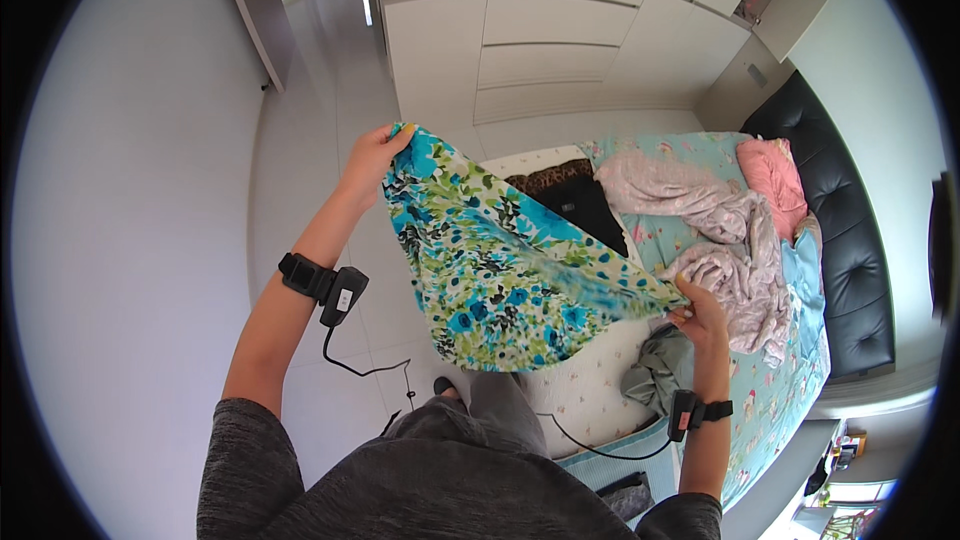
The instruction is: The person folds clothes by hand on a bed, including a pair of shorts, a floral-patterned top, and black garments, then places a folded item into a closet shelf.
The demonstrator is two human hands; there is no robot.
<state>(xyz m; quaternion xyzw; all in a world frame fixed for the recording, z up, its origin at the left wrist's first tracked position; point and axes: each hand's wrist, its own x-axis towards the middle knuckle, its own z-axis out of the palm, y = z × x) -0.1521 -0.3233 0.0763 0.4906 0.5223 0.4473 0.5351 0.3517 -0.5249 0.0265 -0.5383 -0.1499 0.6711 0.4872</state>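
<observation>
A floral cloth [487,270] in blue, green, white and black hangs between my two hands, in front of my legs. My left hand [371,161] pinches its upper left corner, raised away from me. Lower down and to the right, my right hand [699,311] grips the opposite corner over the bed. Between the hands the upper edge runs slantwise, and the rest droops in a rounded fold. Whether it is a garment or a plain piece of fabric I cannot tell.
The bed [577,390] on the right carries a crumpled pinkish blanket [735,262], a pink pillow [772,180], folded black clothing [585,210] and a grey-green cloth [656,367]. Beyond stand white cabinets [555,22]. A door [259,15] is at the far left. Cables trail from both wrist devices.
</observation>
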